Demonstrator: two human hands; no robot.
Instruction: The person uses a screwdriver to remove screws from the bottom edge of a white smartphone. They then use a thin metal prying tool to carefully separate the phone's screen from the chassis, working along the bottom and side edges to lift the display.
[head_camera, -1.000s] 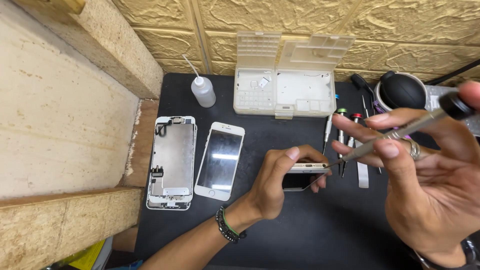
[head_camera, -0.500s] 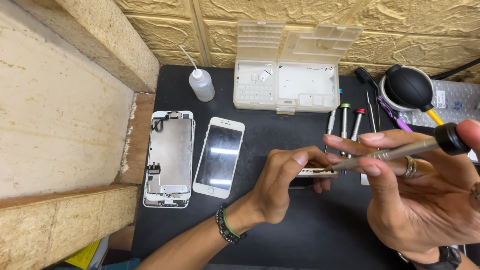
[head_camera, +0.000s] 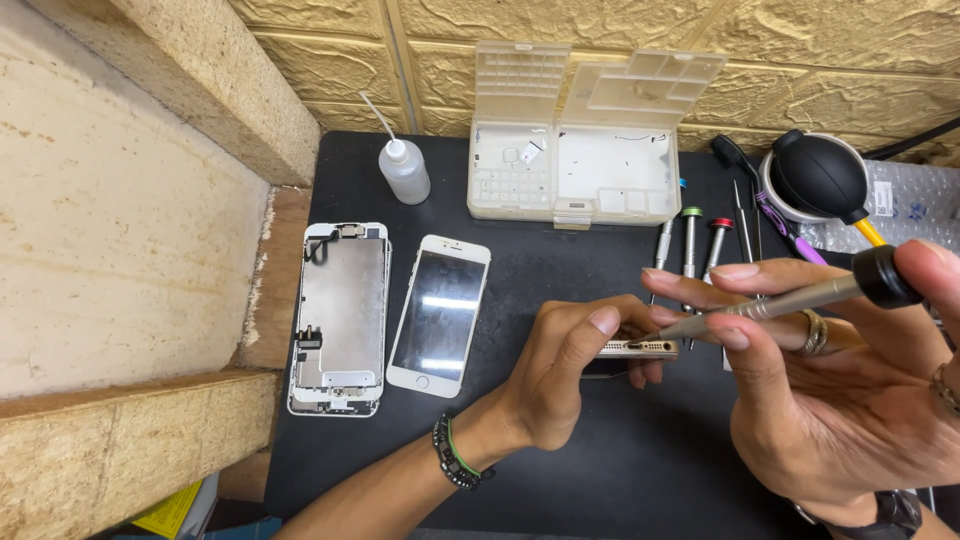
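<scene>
Left hand (head_camera: 560, 375) grips phone body (head_camera: 640, 348) at frame centre, bottom edge turned toward the right hand for access. Right hand (head_camera: 850, 390) pinches screwdriver (head_camera: 790, 297), tip at that edge. Table (head_camera: 620, 470): spare screen (head_camera: 440, 315) parked centre-left.

Right hand: your right hand (head_camera: 860, 400) is coming down from its raised position toward the left one.
Screwdriver: the screwdriver (head_camera: 780, 300) is levelling out, and its tip is now meeting the bottom edge of the phone body (head_camera: 638, 348).
Left hand: your left hand (head_camera: 560, 375) is tilting the phone body slightly toward the tip.
</scene>
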